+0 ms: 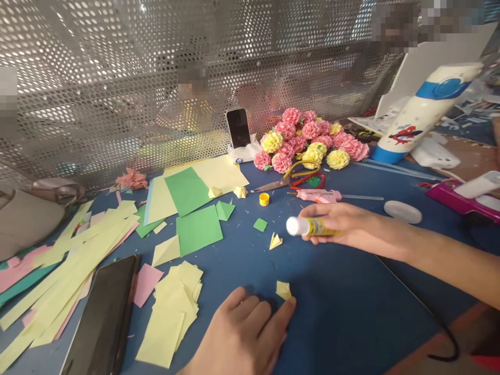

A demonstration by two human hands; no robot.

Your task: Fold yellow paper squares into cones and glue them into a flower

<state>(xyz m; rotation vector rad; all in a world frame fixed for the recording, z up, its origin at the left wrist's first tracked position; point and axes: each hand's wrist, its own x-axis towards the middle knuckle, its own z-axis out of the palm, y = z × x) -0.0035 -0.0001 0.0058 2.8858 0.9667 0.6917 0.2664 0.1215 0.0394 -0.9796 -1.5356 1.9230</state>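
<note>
My right hand is closed around a glue stick, holding it sideways above the table with its white end pointing left. Lower down, my left hand has its fingers curled, and one fingertip presses a small folded piece of yellow paper to the blue tabletop. A second folded yellow piece lies just below the glue stick's white end. Beside it is a small green paper square. The yellow cap stands by itself farther back.
Scissors, a pink glue gun and paper flowers lie at the back. Green sheets, yellow squares, paper strips and a phone cover the left. A bottle stands back right.
</note>
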